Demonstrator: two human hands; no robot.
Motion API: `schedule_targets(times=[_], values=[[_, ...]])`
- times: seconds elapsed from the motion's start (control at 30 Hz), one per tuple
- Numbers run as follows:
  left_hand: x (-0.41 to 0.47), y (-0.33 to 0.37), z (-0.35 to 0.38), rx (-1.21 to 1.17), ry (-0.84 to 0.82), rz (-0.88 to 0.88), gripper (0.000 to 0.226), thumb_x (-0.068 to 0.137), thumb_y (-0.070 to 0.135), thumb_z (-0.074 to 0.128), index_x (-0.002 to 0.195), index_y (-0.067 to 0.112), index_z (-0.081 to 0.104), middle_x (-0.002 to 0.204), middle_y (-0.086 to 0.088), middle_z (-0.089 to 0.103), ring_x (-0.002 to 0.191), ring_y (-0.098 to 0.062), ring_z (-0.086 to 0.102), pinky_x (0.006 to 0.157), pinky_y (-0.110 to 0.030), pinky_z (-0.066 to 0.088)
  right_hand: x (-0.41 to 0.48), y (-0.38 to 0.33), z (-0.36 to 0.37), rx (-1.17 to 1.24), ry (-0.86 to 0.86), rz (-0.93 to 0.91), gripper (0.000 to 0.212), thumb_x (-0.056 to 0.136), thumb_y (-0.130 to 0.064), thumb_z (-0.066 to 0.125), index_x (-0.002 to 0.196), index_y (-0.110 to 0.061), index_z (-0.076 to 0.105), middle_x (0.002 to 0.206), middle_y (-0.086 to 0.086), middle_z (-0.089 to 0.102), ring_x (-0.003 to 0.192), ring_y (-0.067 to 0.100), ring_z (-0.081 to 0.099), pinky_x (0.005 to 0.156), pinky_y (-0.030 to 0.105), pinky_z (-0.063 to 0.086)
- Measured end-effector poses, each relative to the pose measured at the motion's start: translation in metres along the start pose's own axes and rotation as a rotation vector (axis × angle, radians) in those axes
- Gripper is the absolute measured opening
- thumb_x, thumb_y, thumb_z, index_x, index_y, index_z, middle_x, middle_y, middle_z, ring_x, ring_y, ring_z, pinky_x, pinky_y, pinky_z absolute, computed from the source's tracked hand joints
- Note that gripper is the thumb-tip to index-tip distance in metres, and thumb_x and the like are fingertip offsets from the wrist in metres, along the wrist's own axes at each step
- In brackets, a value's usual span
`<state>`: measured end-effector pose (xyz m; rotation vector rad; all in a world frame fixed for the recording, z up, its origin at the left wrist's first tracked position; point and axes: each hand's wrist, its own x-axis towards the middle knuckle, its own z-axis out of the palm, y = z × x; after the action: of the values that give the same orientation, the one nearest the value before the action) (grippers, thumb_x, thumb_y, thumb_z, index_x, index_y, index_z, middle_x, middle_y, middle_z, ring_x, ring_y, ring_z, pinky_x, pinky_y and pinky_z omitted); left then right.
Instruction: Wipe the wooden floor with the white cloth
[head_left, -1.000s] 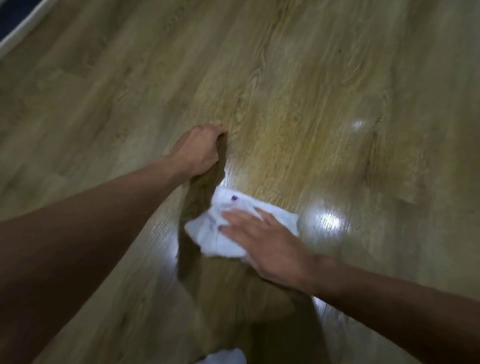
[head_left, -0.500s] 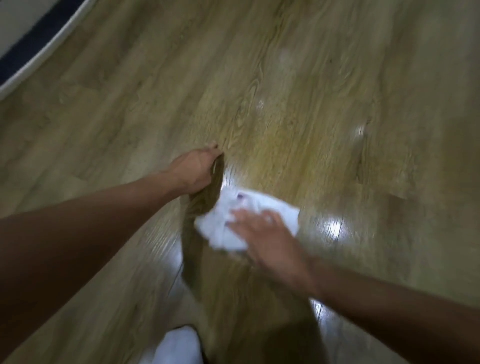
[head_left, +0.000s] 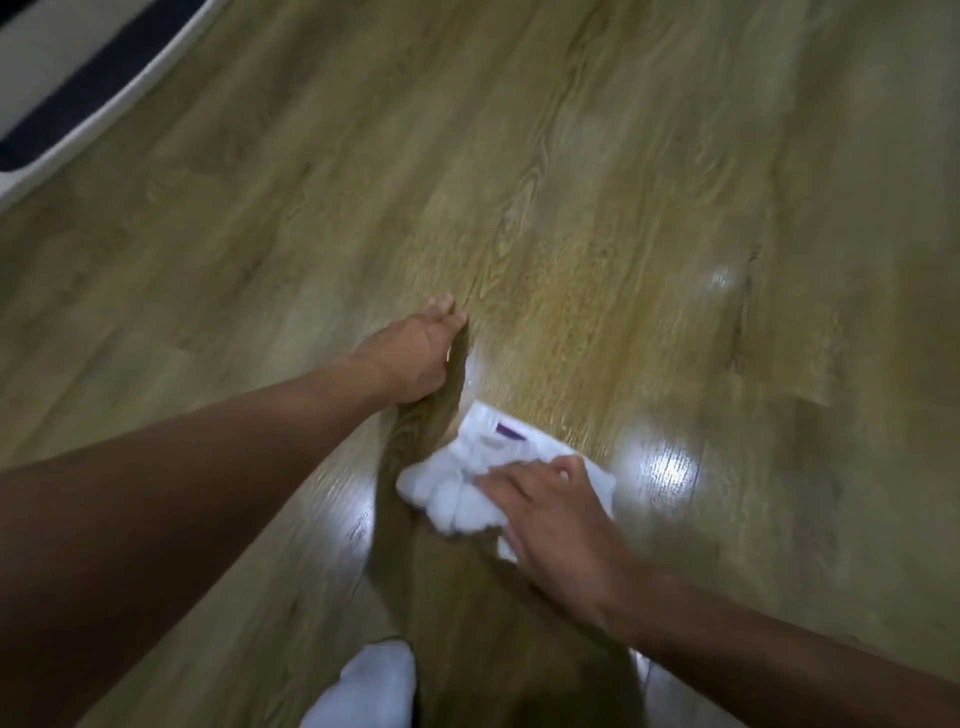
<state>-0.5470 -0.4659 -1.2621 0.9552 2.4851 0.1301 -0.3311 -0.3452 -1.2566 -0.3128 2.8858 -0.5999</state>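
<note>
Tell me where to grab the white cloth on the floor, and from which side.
Take the white cloth by the bunched folds at its left end, coming down from above on the left. They stand up off the floor, so fingers can close round them. The far corner with the purple mark lies flat, and the right hand covers the right part.

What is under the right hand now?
The cloth, bunched on the floor; the right hand presses flat on its right part. The cloth's left part and a purple mark show. Whatever lies beneath palm and cloth is covered.
</note>
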Motion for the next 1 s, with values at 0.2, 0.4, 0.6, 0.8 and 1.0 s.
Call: schedule_targets(times=[0.2,0.4,0.6,0.8,1.0], values=[[-0.017,-0.011,-0.001,0.011,0.004,0.025,0.066,0.088,0.004,0.047,0.149,0.011,0.024,0.159,-0.011,0.014,0.146,-0.023,0.018,0.118,-0.035,0.023,0.017,0.024,-0.052,0.860,-0.222,0.187,0.021,0.088,-0.020,0.066,0.109,-0.020,0.062,0.099,-0.001,0.066,0.087,0.004,0.060,0.077,0.018,0.049],[-0.036,-0.012,-0.007,0.039,-0.017,0.012,0.061,0.089,0.008,0.045,0.148,0.012,0.027,0.159,-0.011,0.016,0.142,-0.025,0.030,0.111,-0.033,0.031,0.063,0.066,-0.062,0.240,0.116,0.355,0.050,0.093,-0.042,0.053,0.137,-0.020,0.045,0.137,0.007,0.052,0.125,0.023,0.049,0.103,0.037,0.040],[-0.048,-0.016,-0.011,0.057,-0.066,0.001,0.063,0.091,0.008,0.043,0.150,0.011,0.022,0.159,-0.014,0.012,0.144,-0.027,0.025,0.115,-0.036,0.027,0.033,0.003,0.019,-0.161,0.143,0.314,0.069,0.090,-0.055,0.041,0.149,-0.021,0.026,0.144,0.012,0.043,0.122,0.032,0.048,0.097,0.043,0.039],[-0.070,-0.051,-0.017,0.028,-0.053,-0.068,0.065,0.088,0.004,0.044,0.150,0.012,0.023,0.159,-0.011,0.015,0.143,-0.025,0.027,0.114,-0.034,0.029,0.055,0.004,0.034,-0.204,0.024,-0.329,0.054,0.097,-0.049,0.038,0.144,-0.024,0.035,0.146,0.008,0.042,0.124,0.028,0.048,0.096,0.045,0.041],[-0.068,-0.057,-0.012,-0.003,0.011,-0.098,0.058,0.086,0.007,0.048,0.143,0.008,0.037,0.153,-0.014,0.031,0.139,-0.027,0.035,0.110,-0.038,0.036,0.176,0.063,-0.020,-0.233,0.271,0.307,0.051,0.098,-0.041,0.039,0.145,-0.021,0.035,0.141,0.014,0.042,0.119,0.033,0.041,0.092,0.043,0.030]])
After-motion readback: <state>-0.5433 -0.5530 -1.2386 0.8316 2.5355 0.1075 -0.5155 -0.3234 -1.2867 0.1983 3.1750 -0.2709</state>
